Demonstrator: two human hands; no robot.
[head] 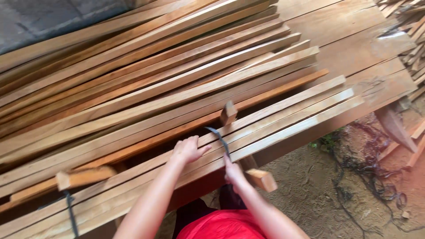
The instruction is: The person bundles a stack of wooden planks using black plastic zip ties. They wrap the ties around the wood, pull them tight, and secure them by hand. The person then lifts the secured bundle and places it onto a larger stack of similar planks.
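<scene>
My left hand (188,150) lay flat and open on the front planks (283,119), holding nothing. Just to its right, my right hand (233,173) was closed around a dark strap (220,138). The strap ran up from my fist and across the planks. The planks were long, pale wood, slanting up to the right.

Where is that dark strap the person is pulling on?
In the head view, the dark strap crosses the front bundle of long wooden slats near the middle, between the left hand resting on the slats and the right hand gripping its lower end.
</scene>
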